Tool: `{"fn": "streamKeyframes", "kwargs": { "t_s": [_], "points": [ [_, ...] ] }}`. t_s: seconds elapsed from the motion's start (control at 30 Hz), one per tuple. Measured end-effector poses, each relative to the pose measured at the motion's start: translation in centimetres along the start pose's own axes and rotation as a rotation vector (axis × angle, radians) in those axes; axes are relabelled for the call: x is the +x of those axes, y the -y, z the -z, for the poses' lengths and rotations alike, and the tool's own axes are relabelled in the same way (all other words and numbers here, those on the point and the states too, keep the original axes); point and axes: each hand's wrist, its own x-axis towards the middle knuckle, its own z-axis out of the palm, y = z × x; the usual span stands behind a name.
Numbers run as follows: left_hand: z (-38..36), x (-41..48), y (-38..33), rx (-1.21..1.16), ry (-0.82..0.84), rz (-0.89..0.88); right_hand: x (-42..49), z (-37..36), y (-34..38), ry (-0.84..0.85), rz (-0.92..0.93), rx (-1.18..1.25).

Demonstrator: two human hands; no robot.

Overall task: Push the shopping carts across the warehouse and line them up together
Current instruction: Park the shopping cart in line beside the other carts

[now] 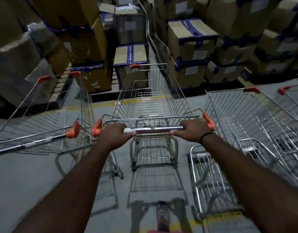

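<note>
Left hand [113, 134], right hand [192, 131] around wire cart's [176, 93] tubular chrome handle [155, 129]

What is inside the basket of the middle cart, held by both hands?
Only bare wire shows in the middle cart's basket; the floor is visible through it. The left hand and right hand grip the handle, covering its near end.

Stacked cardboard boxes [192, 42] with blue tape, grey floor [27, 179], yellow floor line [101, 105]
</note>
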Motion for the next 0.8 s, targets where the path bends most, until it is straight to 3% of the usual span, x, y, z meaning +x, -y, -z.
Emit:
{"fn": "streamKeyframes", "kwargs": {
  "t_s": [0.47,0.8],
  "points": [
    [-1.3,-15.0,-3.4,0.080,0.011,-0.063,-17.2,-2.9,2.4,-0.035,-0.041,-0.054],
    [-1.6,-25.1,-6.8,0.086,0.026,0.029,-25.4,-4.3,2.8,-0.046,0.033,-0.078]
  ]
}}
